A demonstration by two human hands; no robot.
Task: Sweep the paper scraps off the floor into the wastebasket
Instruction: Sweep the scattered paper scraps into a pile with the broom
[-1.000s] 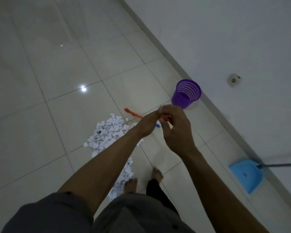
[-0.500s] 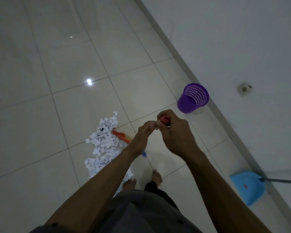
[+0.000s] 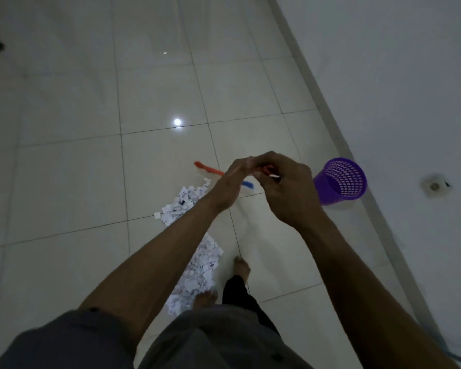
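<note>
While you read these, take them left to right across the head view.

Scraps: the scraps lie in a long heap on the floor, running from just left of the broom head down to your bare feet; half a second ago the broom head sat in the heap's upper edge, and now it stands clear above it.

Broom: the broom shows an orange bar with a blue tip behind your left wrist; its head has swung up and away from the heap, so no paper looks to be moving on this stroke. I judge it a back-swing before the next pull.

Left hand: your left hand is closed round the stick, fingers wrapped, just below the right.

Right hand: your right hand is curled shut over the stick's red top end, touching the left hand.

Basket: the basket stands right of your hands, by the wall, well apart from the heap; it looks empty.

Meaning: you have gathered the paper but not yet carried any to the basket.
</note>
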